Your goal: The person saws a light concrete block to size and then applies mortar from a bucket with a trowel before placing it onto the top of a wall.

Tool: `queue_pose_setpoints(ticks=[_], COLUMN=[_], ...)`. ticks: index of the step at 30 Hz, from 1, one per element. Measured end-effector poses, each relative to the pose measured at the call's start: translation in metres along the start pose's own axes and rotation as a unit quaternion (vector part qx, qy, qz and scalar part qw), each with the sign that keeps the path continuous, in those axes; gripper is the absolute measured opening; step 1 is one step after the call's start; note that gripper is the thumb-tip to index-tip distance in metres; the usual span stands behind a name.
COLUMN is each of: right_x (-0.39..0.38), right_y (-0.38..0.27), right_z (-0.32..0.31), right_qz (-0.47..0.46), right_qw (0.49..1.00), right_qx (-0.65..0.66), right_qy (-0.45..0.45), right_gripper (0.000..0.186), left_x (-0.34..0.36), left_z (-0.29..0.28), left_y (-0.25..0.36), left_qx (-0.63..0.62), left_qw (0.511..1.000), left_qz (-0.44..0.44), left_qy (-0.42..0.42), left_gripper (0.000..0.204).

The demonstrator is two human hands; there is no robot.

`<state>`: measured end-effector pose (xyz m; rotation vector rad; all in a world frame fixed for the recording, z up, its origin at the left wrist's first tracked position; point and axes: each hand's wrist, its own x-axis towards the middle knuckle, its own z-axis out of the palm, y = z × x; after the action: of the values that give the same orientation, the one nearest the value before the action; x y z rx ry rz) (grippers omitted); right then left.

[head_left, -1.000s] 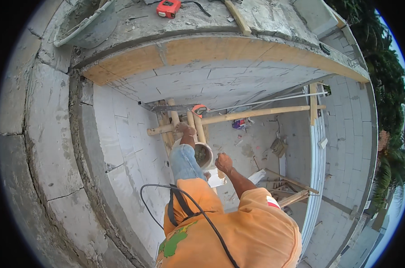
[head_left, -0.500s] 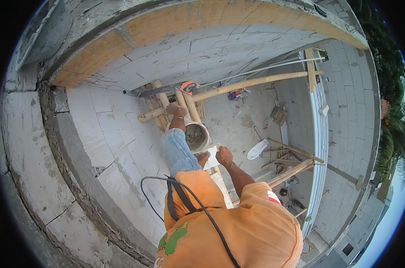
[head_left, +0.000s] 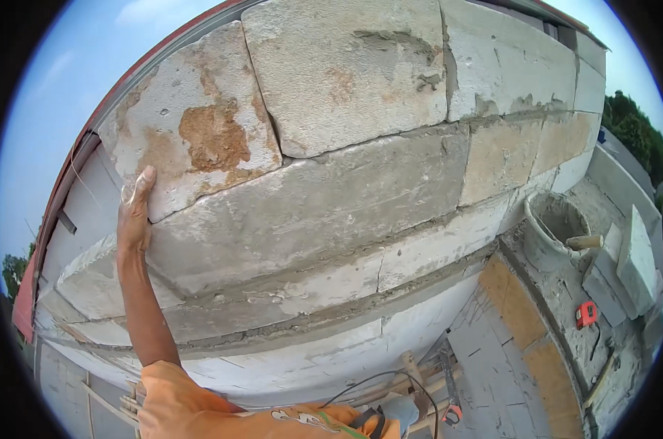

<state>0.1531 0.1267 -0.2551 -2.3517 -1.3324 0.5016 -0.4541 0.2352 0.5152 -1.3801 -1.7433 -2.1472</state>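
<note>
My left hand (head_left: 135, 205) grips the near left end of a pale lightweight concrete block (head_left: 178, 102) on top of the wall. Its thumb lies on the block's face, while the other fingers are mostly hidden along the end. Brown and rust-coloured stains mark this block. It leans slightly, with a dark narrow gap between it and the adjoining block (head_left: 346, 73). Under both runs a course of grey, mortar-smeared blocks (head_left: 324, 197). My right hand is out of the picture.
At the right, a mortar-caked bucket (head_left: 538, 241) with a wooden-handled tool (head_left: 585, 242) stands on the ledge. Loose block pieces (head_left: 637, 263) and a red tape measure (head_left: 586, 314) lie nearby. Below are a handsaw (head_left: 449, 384) and bamboo poles. A roof edge borders the wall's far side.
The view has swung left, from the scaffold and floor below to the block wall. My left hand has come into view on the block. My right hand has gone out of view.
</note>
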Motion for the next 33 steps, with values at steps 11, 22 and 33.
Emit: queue_pose_setpoints(ticks=[11,22,33], right_x=[0.157,0.189,0.192], right_y=[-0.081,-0.12,-0.135], right_z=[-0.081,-0.076,-0.104], right_qz=[-0.204,-0.215,-0.322], right_qw=[0.975,0.977,0.937], right_qx=[-0.078,0.014,0.116], right_qy=[-0.042,0.005,0.068], right_gripper=[0.036,0.028,0.019], left_x=[-0.024,-0.02,0.03], left_z=[0.004,0.004,-0.062], left_y=[0.04,0.041,-0.032], left_qx=[0.004,-0.016,-0.11], left_qw=[0.998,0.999,0.994], left_qz=[-0.018,-0.009,-0.026], left_qy=[-0.061,-0.047,0.001], left_gripper=[0.085,0.081,0.063])
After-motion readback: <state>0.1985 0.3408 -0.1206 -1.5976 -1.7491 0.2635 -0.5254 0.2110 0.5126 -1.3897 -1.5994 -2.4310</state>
